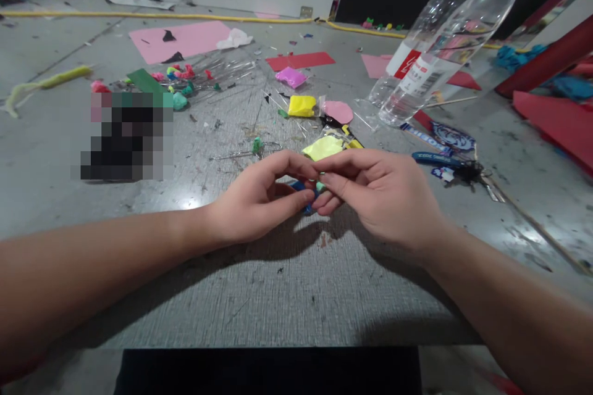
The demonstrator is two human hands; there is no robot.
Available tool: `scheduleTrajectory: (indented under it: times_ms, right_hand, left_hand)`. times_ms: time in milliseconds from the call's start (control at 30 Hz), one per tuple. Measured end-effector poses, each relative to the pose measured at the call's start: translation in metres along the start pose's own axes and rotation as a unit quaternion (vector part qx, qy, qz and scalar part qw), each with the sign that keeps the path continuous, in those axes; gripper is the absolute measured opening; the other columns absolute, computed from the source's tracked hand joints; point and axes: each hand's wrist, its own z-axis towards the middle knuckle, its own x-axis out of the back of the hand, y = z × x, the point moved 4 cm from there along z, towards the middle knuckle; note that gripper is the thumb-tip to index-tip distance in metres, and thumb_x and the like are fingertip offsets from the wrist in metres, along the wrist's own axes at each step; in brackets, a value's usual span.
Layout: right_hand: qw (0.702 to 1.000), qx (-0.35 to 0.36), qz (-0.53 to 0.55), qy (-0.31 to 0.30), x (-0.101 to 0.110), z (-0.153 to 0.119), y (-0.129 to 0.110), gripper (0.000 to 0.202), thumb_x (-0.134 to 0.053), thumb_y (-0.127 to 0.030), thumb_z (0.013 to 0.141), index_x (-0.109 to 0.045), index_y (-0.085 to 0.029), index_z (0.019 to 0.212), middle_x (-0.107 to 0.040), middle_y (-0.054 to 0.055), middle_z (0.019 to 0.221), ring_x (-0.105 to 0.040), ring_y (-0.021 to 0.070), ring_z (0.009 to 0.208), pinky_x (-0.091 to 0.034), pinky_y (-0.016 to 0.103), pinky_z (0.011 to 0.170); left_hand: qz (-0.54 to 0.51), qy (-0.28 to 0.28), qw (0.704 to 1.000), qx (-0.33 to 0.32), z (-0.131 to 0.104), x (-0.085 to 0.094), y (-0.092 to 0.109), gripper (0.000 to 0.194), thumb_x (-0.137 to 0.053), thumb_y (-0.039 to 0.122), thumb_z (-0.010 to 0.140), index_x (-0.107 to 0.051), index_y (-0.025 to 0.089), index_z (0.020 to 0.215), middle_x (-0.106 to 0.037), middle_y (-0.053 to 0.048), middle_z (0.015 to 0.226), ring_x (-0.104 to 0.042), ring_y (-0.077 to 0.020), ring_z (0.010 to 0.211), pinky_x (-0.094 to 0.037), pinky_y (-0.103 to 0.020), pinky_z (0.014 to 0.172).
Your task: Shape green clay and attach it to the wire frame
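My left hand [254, 200] and my right hand [393, 194] meet fingertip to fingertip just above the table. Thumb and forefinger of the right hand pinch a small light green lump [320, 186], which looks like soft clay. The left fingers are curled in towards the same spot; what lies between their tips is hidden. Through the gap under the hands shows a blue item [300, 187], mostly covered. Just beyond the fingers lies a pale yellow-green clay packet [324, 147].
Farther back are a yellow packet [302, 106], a purple packet [291, 77] and a pink disc [338, 112]. Two clear bottles [403, 99] stand to the right, near keys [492, 187] on a strap. Colourful clay bits [180, 100] and a pixelated dark object [123, 142] lie left.
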Motion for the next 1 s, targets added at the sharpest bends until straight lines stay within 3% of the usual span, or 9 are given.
scheduleTrajectory:
  times_ms: [100,233,367,467,567,733,833,1000]
  right_hand:
    - [0.999,-0.015,0.02,-0.02,-0.002,0.001,0.002,0.018,-0.072,-0.025,0.091,-0.076,-0.021,0.109,-0.08,0.003,0.089,-0.078,0.0178,0.068,-0.069,0.034,0.07]
    - [0.996,-0.022,0.078,-0.047,-0.011,0.0,0.006,0.021,-0.065,-0.023,0.094,-0.078,-0.023,0.111,-0.078,0.005,0.113,-0.078,0.0188,0.093,-0.066,0.039,0.093]
    - [0.992,-0.026,0.1,-0.07,-0.016,-0.003,0.007,0.028,-0.067,-0.018,0.089,-0.078,-0.025,0.114,-0.079,0.003,0.111,-0.076,0.0184,0.098,-0.062,0.039,0.101]
    - [0.995,-0.009,0.063,-0.074,-0.016,-0.003,0.006,0.026,-0.072,-0.021,0.088,-0.078,-0.026,0.113,-0.08,0.002,0.101,-0.077,0.0184,0.09,-0.066,0.038,0.092]
    - [0.997,-0.017,0.032,-0.071,-0.014,-0.003,0.006,0.017,-0.071,-0.035,0.094,-0.076,-0.022,0.102,-0.077,0.001,0.077,-0.077,0.0178,0.07,-0.067,0.033,0.069]
    - [0.998,-0.037,-0.019,-0.056,-0.009,-0.004,0.002,0.046,-0.066,-0.06,0.094,-0.063,-0.019,0.072,-0.066,-0.001,0.055,-0.063,0.0131,0.04,-0.047,0.023,0.038]
    - [0.998,-0.027,-0.015,-0.051,-0.007,-0.003,0.0,0.049,-0.068,-0.061,0.092,-0.059,-0.02,0.068,-0.062,-0.003,0.051,-0.058,0.0108,0.037,-0.04,0.02,0.034]
    - [0.982,-0.07,0.077,-0.16,-0.016,-0.004,0.004,0.032,-0.064,-0.049,0.097,-0.069,-0.017,0.093,-0.076,0.003,0.068,-0.066,0.0134,0.045,-0.052,0.023,0.04]
  left_hand:
    - [0.044,0.035,0.998,-0.008,0.0,0.002,-0.001,0.017,-0.072,0.019,0.088,-0.063,0.018,0.103,-0.068,-0.008,0.105,-0.068,-0.017,0.095,-0.061,-0.024,0.074]
    - [0.088,0.081,0.993,0.018,0.0,0.006,-0.003,0.014,-0.073,0.025,0.088,-0.061,0.018,0.092,-0.068,-0.005,0.092,-0.066,-0.0159,0.085,-0.059,-0.023,0.064]
    - [0.097,0.107,0.989,0.03,-0.001,0.007,-0.002,0.019,-0.073,0.03,0.088,-0.057,0.019,0.087,-0.064,-0.003,0.088,-0.064,-0.0151,0.076,-0.057,-0.025,0.059]
    - [0.079,0.113,0.989,0.05,-0.002,0.007,-0.004,0.023,-0.075,0.036,0.087,-0.058,0.019,0.086,-0.065,-0.003,0.085,-0.065,-0.0143,0.068,-0.057,-0.026,0.056]
    - [0.055,0.09,0.993,0.054,-0.001,0.006,-0.003,0.026,-0.074,0.041,0.089,-0.06,0.02,0.086,-0.067,-0.002,0.082,-0.066,-0.0142,0.067,-0.057,-0.026,0.057]
    - [0.079,0.023,0.996,0.029,0.001,0.001,0.003,0.021,-0.064,0.036,0.097,-0.06,0.019,0.085,-0.064,-0.002,0.075,-0.061,-0.0125,0.064,-0.051,-0.024,0.053]
    - [0.079,0.004,0.997,0.0,0.0,-0.001,0.006,0.017,-0.072,0.03,0.09,-0.059,0.019,0.088,-0.066,-0.003,0.083,-0.065,-0.0149,0.073,-0.054,-0.026,0.06]
    - [0.103,0.081,0.991,-0.017,-0.003,0.006,0.007,0.025,-0.081,0.03,0.082,-0.059,0.02,0.088,-0.065,-0.002,0.085,-0.064,-0.0146,0.075,-0.055,-0.026,0.062]
